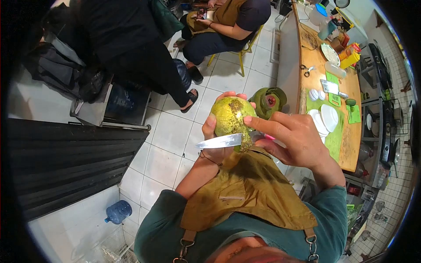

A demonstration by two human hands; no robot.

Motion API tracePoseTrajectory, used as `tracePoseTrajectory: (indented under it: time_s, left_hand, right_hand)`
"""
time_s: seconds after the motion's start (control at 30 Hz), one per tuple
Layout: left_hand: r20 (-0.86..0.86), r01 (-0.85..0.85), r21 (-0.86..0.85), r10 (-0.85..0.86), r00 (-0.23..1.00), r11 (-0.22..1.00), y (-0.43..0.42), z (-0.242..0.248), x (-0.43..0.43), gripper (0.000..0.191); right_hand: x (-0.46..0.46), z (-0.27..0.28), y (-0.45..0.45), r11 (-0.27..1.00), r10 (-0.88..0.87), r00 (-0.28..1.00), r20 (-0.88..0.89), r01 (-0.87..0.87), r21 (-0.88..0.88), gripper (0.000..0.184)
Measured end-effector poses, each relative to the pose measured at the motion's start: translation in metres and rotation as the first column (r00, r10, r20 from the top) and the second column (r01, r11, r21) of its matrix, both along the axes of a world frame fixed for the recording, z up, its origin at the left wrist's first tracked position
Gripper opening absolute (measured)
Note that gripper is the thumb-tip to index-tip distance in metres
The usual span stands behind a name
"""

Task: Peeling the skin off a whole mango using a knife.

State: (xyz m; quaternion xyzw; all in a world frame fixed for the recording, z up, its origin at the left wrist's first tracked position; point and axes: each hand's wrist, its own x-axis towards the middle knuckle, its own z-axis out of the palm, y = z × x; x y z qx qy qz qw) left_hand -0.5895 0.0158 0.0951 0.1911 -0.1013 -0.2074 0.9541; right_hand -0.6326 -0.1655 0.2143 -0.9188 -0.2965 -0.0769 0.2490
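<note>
A round green fruit with brown patches (230, 113) is held up in front of my chest. My left hand (212, 126) cups it from behind and the left side, fingertips showing over its top. My right hand (286, 138) grips a knife with a pink handle, which is mostly hidden by the fingers. The knife's steel blade (219, 141) points left across the lower part of the fruit. A strip of peel (246, 142) appears to hang beside the blade. My right index finger rests on the fruit's right side.
A green gas cylinder (269, 102) stands on the tiled floor. The wooden counter (350, 144) at right bears white bowls (329, 118), a cleaver (330, 86), scissors (307, 70) and bottles. One person (138, 52) stands ahead; another (227, 29) sits on a chair. A blue water jug (118, 212) lies lower left.
</note>
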Motion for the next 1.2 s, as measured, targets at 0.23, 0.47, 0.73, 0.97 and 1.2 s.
tracePoseTrajectory:
  time_s: [0.23,0.47,0.73,0.97,1.2]
  left_hand:
    - [0.016,-0.068,-0.005,0.068,0.998,0.998,0.003,0.005,-0.007,0.079]
    - [0.067,-0.074,0.059,0.070,0.995,0.995,0.002,0.004,-0.011,0.083]
    - [0.075,-0.078,0.047,0.075,0.994,0.996,0.001,0.007,-0.007,0.083]
    - [0.078,-0.087,0.055,0.083,0.994,0.995,0.005,0.002,-0.003,0.082]
    - [0.070,-0.065,0.016,0.064,0.995,0.998,0.005,0.003,-0.003,0.082]
  right_hand:
    - [-0.003,0.014,-0.006,0.997,0.029,0.998,-0.054,-0.033,-0.067,0.058]
    - [-0.001,-0.002,0.002,0.992,0.061,0.998,0.000,-0.061,0.112,0.055]
    - [0.006,-0.001,-0.002,0.991,0.095,0.994,0.059,-0.100,0.087,0.048]
    - [0.010,-0.005,-0.003,0.996,0.077,0.989,0.129,-0.081,0.028,0.046]
    - [0.010,-0.005,0.000,0.994,0.098,0.986,0.133,-0.103,0.029,0.046]
